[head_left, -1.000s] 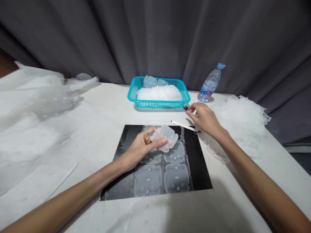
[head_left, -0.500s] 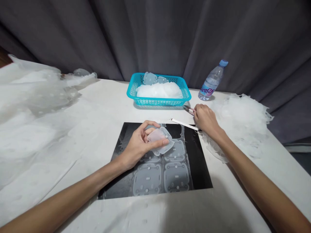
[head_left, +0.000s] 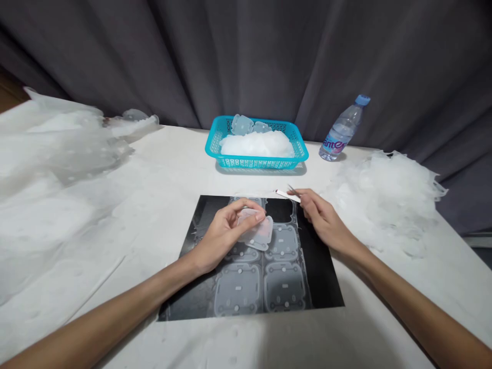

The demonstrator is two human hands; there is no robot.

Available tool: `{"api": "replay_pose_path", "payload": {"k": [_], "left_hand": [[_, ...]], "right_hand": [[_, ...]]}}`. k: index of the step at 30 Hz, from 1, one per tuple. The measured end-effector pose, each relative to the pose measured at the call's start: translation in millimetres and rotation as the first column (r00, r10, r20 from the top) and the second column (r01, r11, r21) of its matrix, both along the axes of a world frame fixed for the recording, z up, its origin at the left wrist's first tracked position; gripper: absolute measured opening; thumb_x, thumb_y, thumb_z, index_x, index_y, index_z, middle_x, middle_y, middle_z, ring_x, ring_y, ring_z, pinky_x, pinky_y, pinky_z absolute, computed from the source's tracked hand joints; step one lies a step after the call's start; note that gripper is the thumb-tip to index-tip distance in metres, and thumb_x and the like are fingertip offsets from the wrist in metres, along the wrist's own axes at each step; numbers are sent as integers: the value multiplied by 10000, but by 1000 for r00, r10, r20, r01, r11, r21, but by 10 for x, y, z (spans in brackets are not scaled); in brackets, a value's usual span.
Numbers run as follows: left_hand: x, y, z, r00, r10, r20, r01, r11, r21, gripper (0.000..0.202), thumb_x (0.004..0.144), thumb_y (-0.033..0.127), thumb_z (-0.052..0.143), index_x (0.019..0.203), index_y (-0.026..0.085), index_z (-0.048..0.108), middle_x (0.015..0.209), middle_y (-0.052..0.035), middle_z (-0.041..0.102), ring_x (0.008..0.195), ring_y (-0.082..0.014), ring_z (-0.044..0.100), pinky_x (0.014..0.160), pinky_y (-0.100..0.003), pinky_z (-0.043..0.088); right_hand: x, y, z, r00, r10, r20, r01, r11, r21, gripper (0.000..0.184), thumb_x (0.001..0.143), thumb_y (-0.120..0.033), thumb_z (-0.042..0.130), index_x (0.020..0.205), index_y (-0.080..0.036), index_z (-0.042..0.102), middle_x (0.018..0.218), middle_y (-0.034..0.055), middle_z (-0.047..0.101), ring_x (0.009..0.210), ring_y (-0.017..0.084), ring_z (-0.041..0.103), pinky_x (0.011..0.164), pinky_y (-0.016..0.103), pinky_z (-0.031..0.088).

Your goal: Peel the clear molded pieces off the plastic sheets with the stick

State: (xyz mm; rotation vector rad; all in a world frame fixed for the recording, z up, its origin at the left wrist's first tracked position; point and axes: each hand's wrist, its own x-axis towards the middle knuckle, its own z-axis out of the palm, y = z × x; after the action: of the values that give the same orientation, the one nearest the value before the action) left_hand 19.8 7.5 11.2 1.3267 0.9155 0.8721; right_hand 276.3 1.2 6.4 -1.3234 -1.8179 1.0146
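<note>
My left hand (head_left: 225, 233) is closed round a small translucent plastic piece (head_left: 257, 231), held just above a black mat (head_left: 319, 271). On the mat lies a translucent sheet of several moulded rounded squares (head_left: 251, 284). My right hand (head_left: 321, 218) hovers over the mat's upper right corner with its fingers pinched on a thin metal tool (head_left: 294, 190); a small white strip (head_left: 286, 194) lies at its fingertips.
A turquoise basket (head_left: 257, 146) heaped with translucent pieces stands behind the mat. A water bottle (head_left: 343, 129) is at the back right. A heap of plastic scraps (head_left: 388, 192) lies on the right, crumpled clear sheets (head_left: 57, 169) on the left. A dark curtain hangs behind.
My right hand picked up the thin tool near the basket and came down and left towards the mat. My left hand curled tighter round the plastic piece.
</note>
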Motion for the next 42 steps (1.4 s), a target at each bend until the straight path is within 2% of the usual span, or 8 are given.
{"api": "replay_pose_path", "payload": {"k": [3,7,13,16,19,26,36,42], "left_hand": [[-12,-6,-37,999,-12,49,13,1000,-29,237,958,430,705,959,197,667,788,11,663,658,-118,584,601,-224,446],[-17,-14,-68,998,-15,57,17,999,-36,235,950,414,721,973,191,648,846,-9,689,738,-146,632,678,-252,491],[-7,15,-67,995,61,75,-60,998,-14,229,874,353,808,896,167,676,822,0,673,732,-129,610,684,-232,472],[1,22,-63,993,53,103,-54,998,11,212,849,322,836,843,162,697,870,-21,702,826,-152,652,764,-240,496],[4,18,-62,991,39,127,-41,999,16,170,848,297,842,838,172,727,865,-17,709,843,-148,662,776,-229,501],[12,11,-56,983,83,164,-78,996,-34,154,833,288,868,848,182,757,838,3,705,752,-102,635,707,-180,495],[-6,1,-62,975,18,221,-9,999,-42,112,870,256,841,871,185,755,809,12,724,747,-92,669,717,-161,516],[-9,-10,-66,975,32,220,-28,999,-23,90,867,245,843,873,191,773,820,10,740,768,-88,684,735,-150,532]], "right_hand": [[-120,-113,-39,988,-94,-119,98,995,31,413,1057,-581,444,1153,-230,638,993,56,616,903,210,592,774,320,451],[-279,-196,-136,944,-144,-298,117,987,-108,454,1059,-605,415,1137,-229,657,766,-9,465,631,160,436,604,304,387],[-519,-384,-162,927,-162,-339,127,984,-123,431,1072,-551,423,982,-210,670,754,3,491,686,165,460,686,298,413],[-585,-457,-118,923,-178,-341,158,984,-87,455,1084,-507,419,765,-213,554,720,-5,477,683,154,447,703,286,406],[-600,-467,-98,928,-162,-337,157,987,-44,468,1097,-457,413,700,-213,452,706,-16,464,683,140,429,720,273,388],[-550,-431,-93,940,-55,-337,61,998,9,431,1107,-387,419,727,-202,505,777,-8,504,745,136,484,723,271,377],[-511,-405,-42,967,-19,-254,52,991,122,413,1102,-315,430,754,-188,612,803,11,572,762,139,510,717,282,414],[-492,-421,-42,981,-33,-194,60,989,137,343,1100,-334,446,1104,-201,762,822,17,607,775,152,555,707,284,446]]}}
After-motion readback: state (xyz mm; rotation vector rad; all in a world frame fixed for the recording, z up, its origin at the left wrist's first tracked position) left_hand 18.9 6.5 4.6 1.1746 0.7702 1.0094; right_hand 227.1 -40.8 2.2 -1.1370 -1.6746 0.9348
